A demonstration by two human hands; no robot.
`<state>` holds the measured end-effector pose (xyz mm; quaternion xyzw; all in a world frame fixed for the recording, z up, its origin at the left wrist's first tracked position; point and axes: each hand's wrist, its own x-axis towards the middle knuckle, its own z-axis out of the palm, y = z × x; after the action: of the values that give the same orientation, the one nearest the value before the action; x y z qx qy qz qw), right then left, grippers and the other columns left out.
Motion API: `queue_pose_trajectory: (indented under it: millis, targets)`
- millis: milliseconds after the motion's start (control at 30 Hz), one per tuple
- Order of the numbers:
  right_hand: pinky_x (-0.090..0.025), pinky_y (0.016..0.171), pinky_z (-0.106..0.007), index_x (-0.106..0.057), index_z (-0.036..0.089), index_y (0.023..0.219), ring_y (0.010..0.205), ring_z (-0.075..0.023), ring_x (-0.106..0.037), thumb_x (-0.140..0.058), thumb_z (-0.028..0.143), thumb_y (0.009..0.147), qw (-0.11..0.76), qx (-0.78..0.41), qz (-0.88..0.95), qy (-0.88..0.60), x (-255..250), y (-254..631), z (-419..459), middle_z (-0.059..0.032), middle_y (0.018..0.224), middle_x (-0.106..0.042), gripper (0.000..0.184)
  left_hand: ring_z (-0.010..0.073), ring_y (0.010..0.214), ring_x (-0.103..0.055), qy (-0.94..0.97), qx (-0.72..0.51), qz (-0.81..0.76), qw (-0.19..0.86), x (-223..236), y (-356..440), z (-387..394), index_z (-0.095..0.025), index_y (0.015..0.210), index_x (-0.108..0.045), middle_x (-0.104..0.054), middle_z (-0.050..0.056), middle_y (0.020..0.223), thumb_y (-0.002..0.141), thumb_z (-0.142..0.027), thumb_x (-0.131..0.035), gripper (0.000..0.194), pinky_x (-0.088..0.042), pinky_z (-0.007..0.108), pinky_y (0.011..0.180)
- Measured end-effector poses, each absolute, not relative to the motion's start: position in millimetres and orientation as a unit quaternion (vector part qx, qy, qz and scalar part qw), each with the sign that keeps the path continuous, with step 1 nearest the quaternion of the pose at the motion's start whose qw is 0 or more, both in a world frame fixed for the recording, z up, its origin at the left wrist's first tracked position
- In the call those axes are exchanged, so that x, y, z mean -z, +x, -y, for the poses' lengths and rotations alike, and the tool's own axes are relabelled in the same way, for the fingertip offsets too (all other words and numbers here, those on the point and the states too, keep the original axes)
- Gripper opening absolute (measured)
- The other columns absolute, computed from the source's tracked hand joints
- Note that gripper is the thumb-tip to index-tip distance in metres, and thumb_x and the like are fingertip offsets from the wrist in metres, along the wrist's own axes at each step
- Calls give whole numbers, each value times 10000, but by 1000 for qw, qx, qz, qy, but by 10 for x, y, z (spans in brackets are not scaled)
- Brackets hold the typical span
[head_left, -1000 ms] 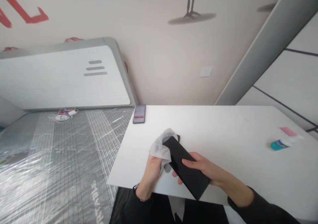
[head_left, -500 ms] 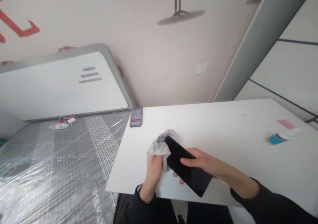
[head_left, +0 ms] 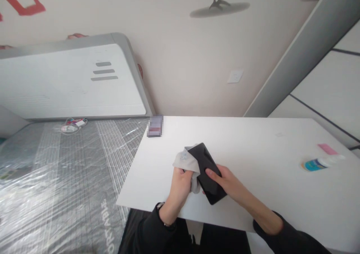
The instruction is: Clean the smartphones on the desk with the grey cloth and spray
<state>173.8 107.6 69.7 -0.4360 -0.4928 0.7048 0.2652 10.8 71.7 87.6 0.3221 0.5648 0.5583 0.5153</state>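
A black tablet [head_left: 209, 186] with a glossy face is held tilted above the white table, its upper end leaning to the left. My right hand [head_left: 229, 181] grips its right side, thumb on the face and fingers behind. My left hand [head_left: 181, 182] is closed on a light grey cloth [head_left: 185, 160], which is bunched against the tablet's left edge. Some left fingers are hidden under the cloth.
On the white table [head_left: 253, 141], a white bottle with a blue label [head_left: 315, 164] lies on its side at the right, near a pink card [head_left: 327, 149]. A blurred-out small box [head_left: 155, 126] sits at the far left corner. A plastic-covered mattress [head_left: 70, 179] adjoins on the left.
The tablet has turned more upright and shifted slightly up and left. The cloth has moved from around its top end to its left edge. The head view has shifted.
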Motion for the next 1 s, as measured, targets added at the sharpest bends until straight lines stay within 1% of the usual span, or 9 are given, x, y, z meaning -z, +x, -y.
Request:
queue_pose_trajectory:
  millis: [133, 233, 333, 400, 500, 667, 767, 867, 1000]
  targets:
    - [-525, 999, -493, -676, 203, 1067, 1078, -352, -677, -706, 766, 818, 383, -616, 504, -469, -576, 1505, -1043, -111, 1053, -742, 616, 319, 1274, -664, 348, -556, -571, 493, -820, 143, -659, -229, 1075, -769, -790, 89, 1207, 707, -234, -747, 369, -423, 439, 1176]
    - [-438, 1147, -480, -592, 251, 1219, 1287, -331, -585, -701, 719, 850, 462, -586, 481, -461, -580, 1390, -1017, -101, 1254, -682, 606, 327, 1381, -592, 358, -551, -570, 493, -810, 197, -615, -246, 1128, -765, -746, 83, 1337, 761, -250, -730, 369, -348, 463, 1235]
    - [-410, 1193, -453, -505, 297, 1358, 1409, -297, -509, -751, 702, 818, 505, -606, 446, -422, -686, 1381, -1061, -83, 1409, -623, 718, 319, 1396, -581, 362, -541, -564, 509, -867, 187, -618, -255, 1059, -776, -782, 78, 1252, 801, -289, -738, 262, -352, 464, 1236]
    - [-458, 1155, -486, -557, 282, 1351, 1364, -322, -568, -744, 725, 810, 498, -652, 425, -381, -795, 1419, -1113, -104, 1374, -669, 723, 322, 1306, -652, 370, -528, -542, 539, -931, 140, -664, -249, 991, -785, -818, 76, 1127, 778, -293, -780, 218, -451, 445, 1162]
    - [-559, 1010, -550, -667, 235, 1263, 1127, -354, -721, -693, 724, 847, 472, -722, 389, -324, -955, 1484, -1208, -134, 1151, -768, 642, 326, 1128, -739, 373, -509, -503, 591, -996, 98, -742, -224, 902, -792, -834, 70, 988, 711, -252, -833, 197, -571, 400, 997]
    - [-595, 921, -443, -695, 304, 1161, 909, -242, -760, -773, 524, 843, 538, -723, 331, -279, -1083, 1514, -1349, -7, 970, -738, 394, 296, 1054, -756, 315, -520, -474, 636, -943, 174, -680, -205, 869, -786, -828, 58, 900, 692, -264, -832, 192, -587, 379, 977]
    - [-574, 940, -397, -673, 330, 1119, 936, -214, -737, -824, 440, 789, 597, -686, 322, -263, -1092, 1505, -1344, 32, 945, -690, 380, 300, 959, -778, 269, -534, -464, 654, -911, 188, -611, -188, 914, -783, -814, 65, 850, 628, -312, -857, 320, -629, 393, 881]
    - [-550, 965, -424, -664, 294, 1054, 1001, -256, -727, -869, 349, 725, 636, -642, 334, -270, -1080, 1491, -1282, 10, 963, -690, 392, 294, 982, -777, 242, -569, -449, 645, -931, 180, -621, -196, 1016, -774, -817, 67, 919, 597, -382, -846, 465, -629, 382, 886]
    - [-510, 1038, -514, -583, 332, 1180, 1148, -306, -708, -834, 398, 795, 661, -603, 330, -300, -1026, 1482, -1212, -18, 1107, -729, 464, 304, 1107, -746, 252, -604, -443, 613, -986, 164, -689, -206, 1115, -759, -812, 73, 1050, 685, -426, -790, 483, -602, 408, 970]
